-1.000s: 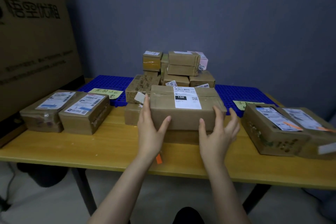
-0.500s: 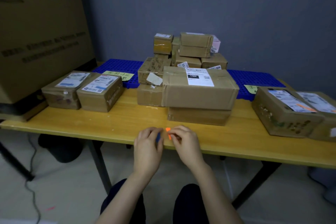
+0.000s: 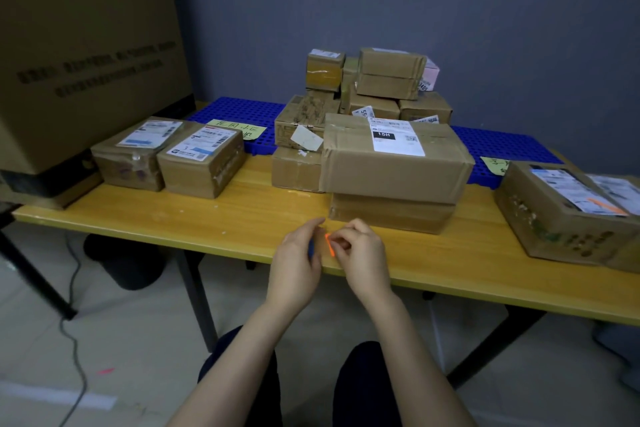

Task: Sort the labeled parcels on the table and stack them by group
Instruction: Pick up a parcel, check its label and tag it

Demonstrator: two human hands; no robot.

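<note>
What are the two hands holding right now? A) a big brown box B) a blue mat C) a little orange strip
C: the left hand and right hand pinch a little orange strip between them at the table edge, touching no box.

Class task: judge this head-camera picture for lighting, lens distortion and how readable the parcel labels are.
Head view: dim, bluish lighting; wide-angle bending bows the table edge; "15H" on the big parcel reads clearly, smaller print is too soft; the orange tab between the hands glows overbright.
</note>
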